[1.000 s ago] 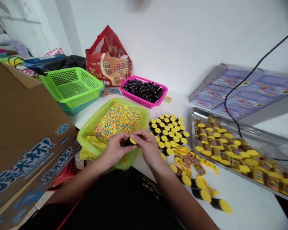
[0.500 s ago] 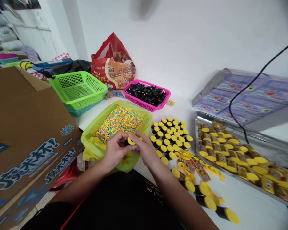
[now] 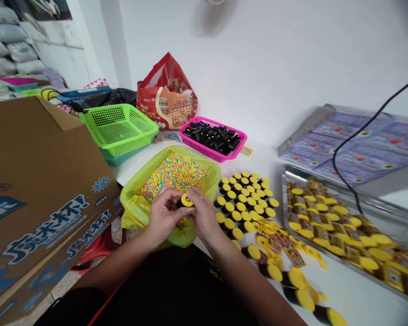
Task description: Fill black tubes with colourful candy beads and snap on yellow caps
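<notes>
My left hand (image 3: 163, 215) and my right hand (image 3: 204, 216) meet over the near edge of a yellow-green bag of small coloured beads (image 3: 174, 173). Together they pinch a small black tube with a yellow cap (image 3: 186, 200), the cap facing up. The left fingers wrap the tube's body; the right fingers press on the cap. To the right stands a cluster of upright black tubes with yellow caps (image 3: 246, 197). More capped tubes lie on their sides near the table's front edge (image 3: 294, 285).
A pink basket of black tubes (image 3: 213, 137) and a green basket (image 3: 120, 128) sit behind the beads, with a red bag (image 3: 166, 95) at the wall. A metal tray of labelled tubes (image 3: 343, 226) lies right. A big cardboard box (image 3: 37, 190) stands left.
The view has shifted, so everything sits a little lower and further right. Both hands stay together on the tube, and the yellow cap now faces the camera more squarely.
</notes>
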Action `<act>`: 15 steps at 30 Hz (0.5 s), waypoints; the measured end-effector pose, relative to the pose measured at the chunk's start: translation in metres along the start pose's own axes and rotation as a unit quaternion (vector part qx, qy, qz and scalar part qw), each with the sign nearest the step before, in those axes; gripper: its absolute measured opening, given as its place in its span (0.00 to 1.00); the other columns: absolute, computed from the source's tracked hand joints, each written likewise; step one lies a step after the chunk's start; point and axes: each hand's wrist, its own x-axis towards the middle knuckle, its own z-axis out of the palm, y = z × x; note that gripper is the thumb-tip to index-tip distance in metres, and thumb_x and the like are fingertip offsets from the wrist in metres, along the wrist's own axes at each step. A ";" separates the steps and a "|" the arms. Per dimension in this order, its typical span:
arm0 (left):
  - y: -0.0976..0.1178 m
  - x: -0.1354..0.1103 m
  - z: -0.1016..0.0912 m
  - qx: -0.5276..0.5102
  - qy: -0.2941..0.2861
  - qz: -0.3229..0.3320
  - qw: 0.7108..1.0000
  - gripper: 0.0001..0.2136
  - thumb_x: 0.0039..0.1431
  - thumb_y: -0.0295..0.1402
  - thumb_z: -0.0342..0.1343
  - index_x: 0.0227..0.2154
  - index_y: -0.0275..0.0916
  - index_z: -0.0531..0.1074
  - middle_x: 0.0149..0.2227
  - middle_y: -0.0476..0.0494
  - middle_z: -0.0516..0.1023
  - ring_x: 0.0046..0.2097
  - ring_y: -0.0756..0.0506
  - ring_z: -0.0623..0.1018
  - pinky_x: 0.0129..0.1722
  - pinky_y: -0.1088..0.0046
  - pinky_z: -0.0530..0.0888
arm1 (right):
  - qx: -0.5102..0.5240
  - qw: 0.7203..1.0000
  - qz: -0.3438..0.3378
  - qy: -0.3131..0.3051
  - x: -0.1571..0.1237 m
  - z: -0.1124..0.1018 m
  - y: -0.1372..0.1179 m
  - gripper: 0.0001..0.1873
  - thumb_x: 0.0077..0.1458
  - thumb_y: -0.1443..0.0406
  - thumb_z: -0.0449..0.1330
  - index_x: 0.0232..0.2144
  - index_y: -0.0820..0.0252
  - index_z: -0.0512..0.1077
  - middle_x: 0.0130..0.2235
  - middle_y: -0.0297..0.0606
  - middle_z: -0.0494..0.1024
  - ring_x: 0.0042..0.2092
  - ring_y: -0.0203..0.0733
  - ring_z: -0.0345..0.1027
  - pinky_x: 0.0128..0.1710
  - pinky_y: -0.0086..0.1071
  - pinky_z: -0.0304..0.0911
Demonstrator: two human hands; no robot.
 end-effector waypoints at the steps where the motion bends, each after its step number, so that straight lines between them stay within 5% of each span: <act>1: 0.000 0.000 -0.001 0.001 0.002 0.000 1.000 0.11 0.44 0.30 0.74 0.30 0.39 0.79 0.31 0.49 0.71 0.34 0.48 0.71 0.33 0.73 0.68 | 0.001 1.000 0.000 0.002 0.000 0.001 0.000 0.20 0.50 0.51 0.68 0.24 0.56 0.66 0.24 0.27 0.62 0.24 0.32 0.53 0.20 0.26 0.46; 10: -0.002 0.000 -0.004 0.000 0.005 -0.040 0.999 0.17 0.47 0.42 0.73 0.33 0.39 0.74 0.33 0.49 0.71 0.34 0.48 0.71 0.34 0.72 0.69 | -0.002 0.999 0.000 0.041 0.001 0.005 0.001 0.20 0.46 0.50 0.68 0.27 0.56 0.67 0.24 0.26 0.62 0.22 0.31 0.52 0.20 0.26 0.46; 15: 0.005 0.002 -0.006 -0.029 -0.082 -0.172 0.981 0.21 0.59 0.55 0.59 0.35 0.41 0.67 0.23 0.54 0.69 0.21 0.51 0.68 0.20 0.75 0.63 | -0.129 0.986 -0.102 0.014 -0.002 0.005 -0.008 0.16 0.55 0.50 0.64 0.28 0.55 0.70 0.23 0.28 0.65 0.24 0.34 0.58 0.24 0.30 0.54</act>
